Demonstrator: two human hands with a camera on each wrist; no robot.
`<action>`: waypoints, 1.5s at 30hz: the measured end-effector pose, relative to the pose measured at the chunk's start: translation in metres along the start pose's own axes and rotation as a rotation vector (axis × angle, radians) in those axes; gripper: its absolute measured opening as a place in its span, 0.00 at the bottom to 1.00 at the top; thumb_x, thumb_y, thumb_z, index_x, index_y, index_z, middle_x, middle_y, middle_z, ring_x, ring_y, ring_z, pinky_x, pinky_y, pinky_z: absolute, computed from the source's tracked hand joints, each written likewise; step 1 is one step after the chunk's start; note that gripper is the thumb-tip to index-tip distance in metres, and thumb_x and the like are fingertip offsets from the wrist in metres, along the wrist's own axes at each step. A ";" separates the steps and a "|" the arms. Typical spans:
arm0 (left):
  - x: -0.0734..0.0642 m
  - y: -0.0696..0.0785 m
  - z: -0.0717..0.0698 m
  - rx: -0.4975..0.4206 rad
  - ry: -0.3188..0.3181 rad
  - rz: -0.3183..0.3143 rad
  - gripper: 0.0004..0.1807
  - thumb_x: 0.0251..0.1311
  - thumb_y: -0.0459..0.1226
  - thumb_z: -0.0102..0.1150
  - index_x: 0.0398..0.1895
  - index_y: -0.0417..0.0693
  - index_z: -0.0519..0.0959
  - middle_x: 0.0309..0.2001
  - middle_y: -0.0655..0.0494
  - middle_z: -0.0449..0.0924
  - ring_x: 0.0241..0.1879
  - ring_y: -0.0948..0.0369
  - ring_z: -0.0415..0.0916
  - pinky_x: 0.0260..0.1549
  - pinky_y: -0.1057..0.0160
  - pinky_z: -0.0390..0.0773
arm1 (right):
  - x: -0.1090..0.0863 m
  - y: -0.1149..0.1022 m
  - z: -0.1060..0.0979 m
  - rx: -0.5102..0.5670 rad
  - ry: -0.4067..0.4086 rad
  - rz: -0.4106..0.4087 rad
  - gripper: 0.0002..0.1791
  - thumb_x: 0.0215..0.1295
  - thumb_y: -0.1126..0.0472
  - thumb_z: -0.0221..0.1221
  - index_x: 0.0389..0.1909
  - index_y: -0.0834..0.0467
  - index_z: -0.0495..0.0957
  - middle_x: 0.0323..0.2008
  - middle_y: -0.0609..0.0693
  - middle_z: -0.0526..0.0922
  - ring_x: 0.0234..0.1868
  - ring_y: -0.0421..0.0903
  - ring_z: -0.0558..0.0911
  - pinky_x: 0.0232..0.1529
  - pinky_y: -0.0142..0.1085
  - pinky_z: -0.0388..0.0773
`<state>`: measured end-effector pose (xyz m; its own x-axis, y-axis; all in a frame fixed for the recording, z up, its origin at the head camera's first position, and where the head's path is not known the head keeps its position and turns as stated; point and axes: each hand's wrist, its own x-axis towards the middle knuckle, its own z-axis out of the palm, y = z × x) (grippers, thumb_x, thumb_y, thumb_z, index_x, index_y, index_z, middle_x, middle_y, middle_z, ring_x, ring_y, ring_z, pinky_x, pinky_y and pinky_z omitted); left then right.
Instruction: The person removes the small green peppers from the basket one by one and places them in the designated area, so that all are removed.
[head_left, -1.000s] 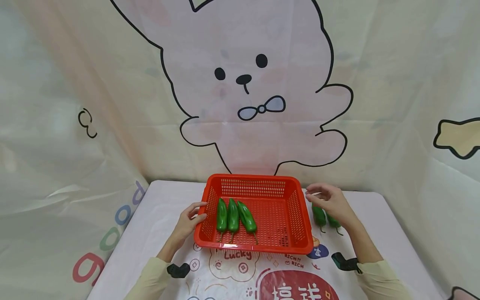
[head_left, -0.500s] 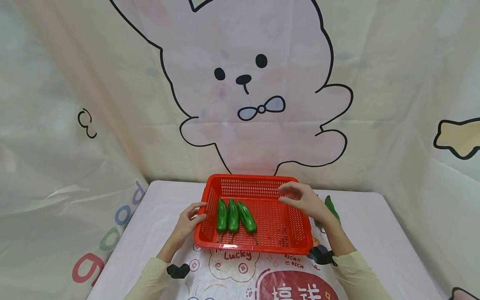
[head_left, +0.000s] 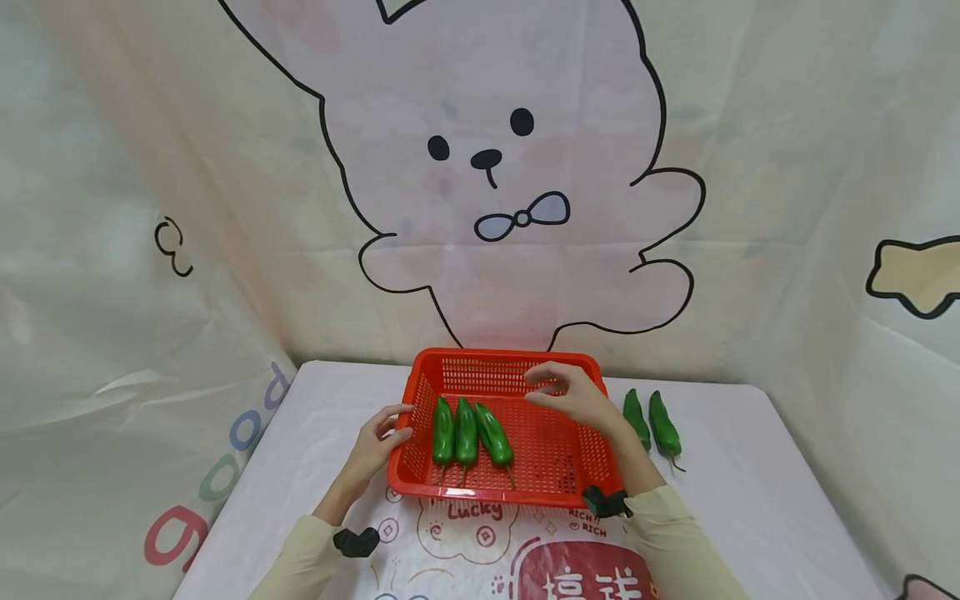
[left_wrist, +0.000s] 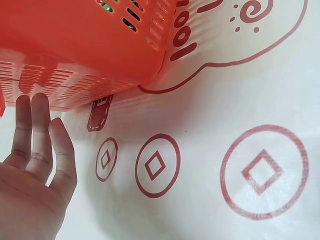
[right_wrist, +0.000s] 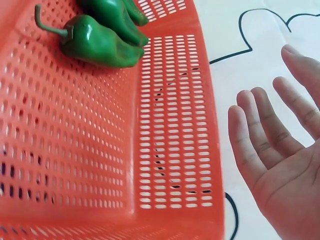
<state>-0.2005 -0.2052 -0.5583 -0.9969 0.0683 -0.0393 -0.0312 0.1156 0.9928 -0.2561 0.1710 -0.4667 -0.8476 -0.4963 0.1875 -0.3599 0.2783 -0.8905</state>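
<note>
Three green chili peppers (head_left: pixel 467 431) lie side by side in the left half of a red plastic basket (head_left: pixel 506 497). My left hand (head_left: pixel 375 442) rests at the basket's left rim; the left wrist view shows fingers (left_wrist: pixel 41 120) straight against the outer wall. Above the basket's right half is my right hand (head_left: pixel 573 398), holding nothing, its fingers loosely bent and apart. Two more green peppers (head_left: pixel 664 427) lie on the table to the right of the basket, one partly behind my right forearm. Peppers (right_wrist: pixel 102 42) also show inside the basket in the right wrist view.
A white table cover (head_left: pixel 735 467) with red printed drawings and lettering lies under the basket. Behind the table hangs a cloth backdrop (head_left: pixel 510 283) with a cartoon animal. Dark bands (head_left: pixel 356 542) are around both wrists.
My right hand has moved left from above the two loose peppers to over the basket, with nothing in it. Both loose peppers have come into view. My left hand and the basket stay put.
</note>
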 end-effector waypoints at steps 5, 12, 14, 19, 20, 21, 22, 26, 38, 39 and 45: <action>-0.001 0.001 -0.001 -0.015 -0.002 0.005 0.22 0.69 0.33 0.63 0.65 0.48 0.75 0.59 0.38 0.74 0.55 0.39 0.76 0.45 0.44 0.83 | 0.008 0.005 0.007 0.031 0.001 0.002 0.20 0.66 0.63 0.68 0.57 0.63 0.79 0.53 0.63 0.81 0.51 0.57 0.83 0.49 0.43 0.83; -0.003 0.001 0.000 -0.020 0.005 -0.001 0.23 0.68 0.34 0.64 0.66 0.49 0.75 0.60 0.40 0.74 0.54 0.41 0.78 0.44 0.47 0.83 | 0.020 0.007 0.015 0.063 0.010 0.009 0.21 0.66 0.63 0.69 0.58 0.60 0.79 0.53 0.58 0.81 0.53 0.57 0.81 0.48 0.43 0.83; -0.002 0.001 0.001 -0.019 0.013 -0.003 0.23 0.68 0.35 0.65 0.66 0.50 0.75 0.60 0.40 0.74 0.54 0.41 0.79 0.44 0.48 0.83 | 0.023 0.008 0.018 0.078 0.008 0.004 0.22 0.66 0.63 0.69 0.59 0.61 0.78 0.54 0.60 0.80 0.54 0.58 0.80 0.48 0.43 0.83; -0.001 -0.001 0.000 -0.021 0.018 -0.006 0.23 0.68 0.34 0.64 0.66 0.50 0.75 0.59 0.39 0.74 0.53 0.41 0.79 0.44 0.48 0.84 | 0.031 0.014 0.026 0.108 -0.001 0.015 0.26 0.66 0.64 0.68 0.62 0.68 0.74 0.57 0.69 0.76 0.54 0.61 0.80 0.50 0.44 0.82; -0.001 -0.001 0.000 -0.021 0.016 -0.010 0.23 0.68 0.35 0.64 0.66 0.50 0.75 0.59 0.39 0.74 0.53 0.41 0.79 0.44 0.48 0.84 | 0.032 0.016 0.028 0.112 -0.001 0.028 0.27 0.66 0.65 0.68 0.63 0.69 0.73 0.58 0.70 0.76 0.53 0.61 0.81 0.50 0.45 0.82; -0.001 -0.002 0.000 -0.022 0.014 -0.013 0.23 0.69 0.35 0.64 0.66 0.50 0.75 0.59 0.38 0.74 0.53 0.41 0.79 0.44 0.48 0.84 | 0.033 0.019 0.030 0.113 -0.002 0.042 0.28 0.65 0.65 0.69 0.63 0.69 0.73 0.58 0.69 0.76 0.53 0.61 0.81 0.50 0.45 0.82; -0.001 -0.002 0.000 -0.024 0.012 -0.016 0.23 0.68 0.35 0.64 0.66 0.50 0.75 0.59 0.38 0.74 0.53 0.41 0.79 0.44 0.48 0.84 | 0.034 0.021 0.031 0.113 -0.003 0.060 0.28 0.65 0.65 0.69 0.64 0.69 0.73 0.58 0.69 0.75 0.52 0.60 0.81 0.50 0.46 0.82; -0.001 -0.002 0.000 -0.022 0.016 -0.018 0.23 0.68 0.35 0.64 0.66 0.50 0.75 0.60 0.38 0.74 0.53 0.41 0.79 0.44 0.48 0.84 | 0.037 0.030 0.037 0.109 -0.005 0.101 0.30 0.65 0.64 0.69 0.65 0.69 0.72 0.59 0.69 0.75 0.56 0.65 0.79 0.52 0.50 0.81; 0.000 -0.002 0.000 -0.021 0.012 -0.009 0.23 0.69 0.33 0.63 0.66 0.48 0.75 0.60 0.37 0.74 0.54 0.41 0.78 0.46 0.48 0.83 | 0.047 0.053 0.065 0.130 -0.123 0.167 0.33 0.65 0.66 0.69 0.68 0.66 0.70 0.62 0.71 0.72 0.61 0.68 0.72 0.49 0.53 0.81; 0.000 -0.003 0.000 -0.020 0.012 -0.011 0.22 0.69 0.33 0.62 0.66 0.49 0.75 0.60 0.37 0.74 0.54 0.42 0.78 0.46 0.48 0.83 | 0.047 0.054 0.066 0.136 -0.133 0.162 0.33 0.65 0.66 0.69 0.68 0.67 0.70 0.62 0.71 0.71 0.62 0.69 0.72 0.49 0.53 0.81; 0.000 -0.002 0.000 -0.009 0.022 -0.012 0.22 0.69 0.33 0.62 0.66 0.49 0.75 0.60 0.38 0.74 0.54 0.42 0.79 0.45 0.49 0.84 | 0.050 0.057 0.072 0.135 -0.174 0.152 0.33 0.65 0.67 0.68 0.69 0.68 0.69 0.61 0.73 0.71 0.62 0.69 0.72 0.49 0.48 0.82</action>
<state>-0.2006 -0.2053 -0.5606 -0.9978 0.0451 -0.0484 -0.0433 0.1075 0.9933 -0.2904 0.1027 -0.5378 -0.8040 -0.5944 -0.0166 -0.1681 0.2540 -0.9525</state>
